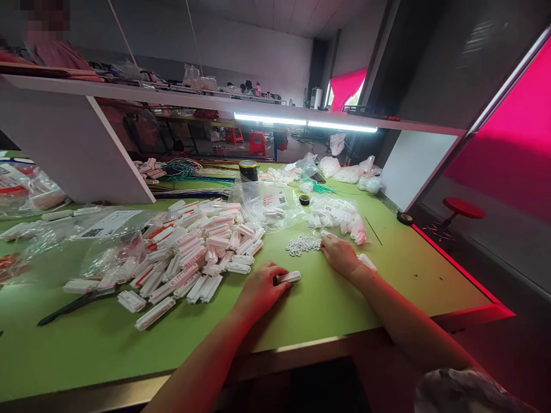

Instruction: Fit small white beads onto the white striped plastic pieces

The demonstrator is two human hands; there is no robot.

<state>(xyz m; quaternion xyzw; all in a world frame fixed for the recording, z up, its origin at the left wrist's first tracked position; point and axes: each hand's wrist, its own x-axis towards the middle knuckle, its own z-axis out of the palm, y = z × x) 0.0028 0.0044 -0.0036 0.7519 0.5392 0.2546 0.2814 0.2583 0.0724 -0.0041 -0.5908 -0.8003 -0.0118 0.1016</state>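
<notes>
My left hand (263, 288) rests above the green table with thumb and fingers closed around a white slotted plastic connector housing (290, 277). My right hand (341, 256) is at the right edge of a small pile of tiny white plastic pieces (302, 246). Its fingers are drawn together, and what lies between them is hidden. Just past these fingers shows a white part (328, 234). Another white housing (367, 263) lies by my right wrist. To the left of my left hand spreads a large heap of similar housings (189, 255), some with red strips.
Clear plastic bags (275, 201) with labels stand behind the pile, one bag of white parts (338, 213) to the right. Dark-handled scissors (71, 307) lie at left. Black tape rolls (404, 218), wire bundles (181, 168) and a shelf with a lamp (305, 122) surround the table. A person stands far left.
</notes>
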